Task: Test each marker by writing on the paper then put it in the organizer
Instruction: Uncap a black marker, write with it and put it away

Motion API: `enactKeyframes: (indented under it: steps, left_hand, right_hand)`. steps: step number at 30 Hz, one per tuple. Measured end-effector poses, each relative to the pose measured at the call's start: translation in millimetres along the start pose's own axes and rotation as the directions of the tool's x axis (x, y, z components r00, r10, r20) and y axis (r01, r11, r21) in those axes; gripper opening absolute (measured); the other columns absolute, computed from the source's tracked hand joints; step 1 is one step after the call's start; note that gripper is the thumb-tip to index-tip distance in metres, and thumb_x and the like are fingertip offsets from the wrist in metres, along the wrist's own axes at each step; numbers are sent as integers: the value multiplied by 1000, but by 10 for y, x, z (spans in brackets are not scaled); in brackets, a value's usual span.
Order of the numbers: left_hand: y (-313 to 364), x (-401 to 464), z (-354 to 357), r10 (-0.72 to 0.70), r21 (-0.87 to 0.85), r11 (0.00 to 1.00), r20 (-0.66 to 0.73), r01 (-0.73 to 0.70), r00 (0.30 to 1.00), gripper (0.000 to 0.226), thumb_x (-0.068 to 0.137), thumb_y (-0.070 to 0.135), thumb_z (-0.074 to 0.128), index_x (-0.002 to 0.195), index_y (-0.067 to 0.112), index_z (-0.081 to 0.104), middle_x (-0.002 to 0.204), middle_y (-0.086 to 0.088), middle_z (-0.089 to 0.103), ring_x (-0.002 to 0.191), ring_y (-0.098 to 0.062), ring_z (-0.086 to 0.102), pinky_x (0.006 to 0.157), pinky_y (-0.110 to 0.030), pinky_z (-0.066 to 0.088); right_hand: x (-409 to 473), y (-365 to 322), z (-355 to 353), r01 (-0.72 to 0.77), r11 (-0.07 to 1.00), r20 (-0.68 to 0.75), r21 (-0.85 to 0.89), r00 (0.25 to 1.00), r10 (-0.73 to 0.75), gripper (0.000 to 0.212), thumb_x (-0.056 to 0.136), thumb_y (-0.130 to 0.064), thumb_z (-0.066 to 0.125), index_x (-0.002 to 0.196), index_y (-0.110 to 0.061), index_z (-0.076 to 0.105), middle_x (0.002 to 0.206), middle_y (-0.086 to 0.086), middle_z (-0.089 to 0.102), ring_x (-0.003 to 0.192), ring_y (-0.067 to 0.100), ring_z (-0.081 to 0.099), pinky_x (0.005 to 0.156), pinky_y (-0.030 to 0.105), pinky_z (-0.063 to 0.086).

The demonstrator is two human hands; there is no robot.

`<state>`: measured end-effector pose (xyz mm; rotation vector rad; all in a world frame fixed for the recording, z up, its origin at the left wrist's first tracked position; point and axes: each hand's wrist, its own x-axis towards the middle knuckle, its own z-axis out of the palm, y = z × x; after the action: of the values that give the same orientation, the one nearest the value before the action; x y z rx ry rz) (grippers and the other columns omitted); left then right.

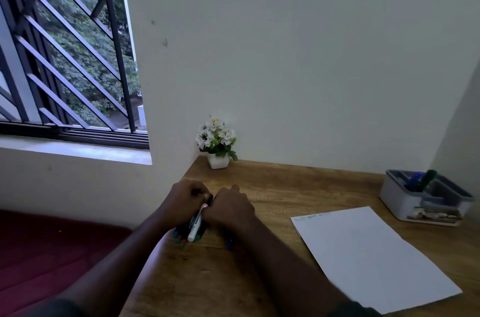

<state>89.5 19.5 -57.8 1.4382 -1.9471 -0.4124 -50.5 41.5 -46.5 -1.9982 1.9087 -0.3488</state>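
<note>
A white-barrelled marker (196, 223) sits between my two hands near the desk's left edge. My left hand (185, 199) curls round its upper end, and my right hand (230, 206) curls close against it on the other side. Under them lies a cluster of several dark markers (181, 237) with red, blue and green ends, and one more marker (228, 244) pokes out beneath my right forearm. The white paper (371, 257) lies at the right with faint writing along its top edge. The grey organizer (400, 197) stands at the far right, holding a blue and a green marker.
A small white pot of white flowers (217, 144) stands at the desk's back left corner against the wall. The wooden desk (285, 186) ends at its left edge beside a dark red seat. A barred window fills the upper left.
</note>
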Motion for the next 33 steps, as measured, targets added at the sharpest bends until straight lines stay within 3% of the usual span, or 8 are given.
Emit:
enactKeyframes:
  steps: [5,8,12,17,21,25,29,33]
  left_hand:
    - [23,-50,-11,-8,-41,999,-17,7,1000,16,81,8,67,73,19,75,72,10,71,72,0,64,68,-19,48]
    - [35,-37,-26,-3,-77,997,-14,2,1000,14,84,10,67,75,17,76,75,8,72,76,-5,65,71,-25,50]
    - [38,5,-35,-28,-165,986,-87,14,996,10,87,12,67,83,17,75,78,4,71,77,-11,65,71,-27,48]
    - [129,56,67,102,-205,971,-118,-124,988,38,84,24,72,121,30,63,102,10,64,89,-8,60,77,-22,48]
    - [414,117,321,286,-244,933,47,-266,957,25,86,24,71,109,33,69,107,19,67,97,1,61,82,-17,47]
    - [788,180,649,319,-288,919,136,-271,938,12,90,28,66,98,35,70,93,14,70,88,-1,60,74,-20,46]
    - [1168,221,974,362,-389,877,155,-280,919,10,92,18,62,97,24,68,86,4,70,82,-10,62,72,-23,46]
    - [1462,214,1306,444,-460,835,235,-304,865,12,94,12,57,93,14,69,84,-1,69,80,-15,63,72,-26,47]
  right_hand:
    - [13,-136,43,-57,994,-26,-92,998,55,56,85,-52,58,129,-19,52,138,11,41,122,32,48,95,49,41]
    - [21,-118,51,-66,996,-28,63,997,68,50,83,-51,52,117,-15,59,130,13,51,120,33,50,96,47,42]
    - [-6,57,-124,-16,911,-47,412,998,39,34,84,-50,55,75,-17,57,81,5,59,73,20,57,61,29,40]
    - [-123,563,-510,108,928,-25,356,994,-106,20,92,-31,61,87,-12,66,74,3,75,68,15,72,70,37,59]
    - [-263,1131,-831,290,912,-166,290,954,-251,18,92,-32,65,84,-18,72,77,1,73,66,6,62,66,27,48]
    - [-396,1722,-1162,276,721,-101,636,955,-277,16,86,-26,75,93,-12,77,86,14,73,69,18,58,61,27,46]
    - [-472,2237,-1237,174,334,-79,926,957,-280,33,80,-21,78,108,-4,73,94,18,72,72,20,63,61,25,49]
    - [-464,2459,-1065,246,445,-195,861,968,-159,23,85,-28,76,77,-11,64,70,15,61,57,18,52,51,25,40]
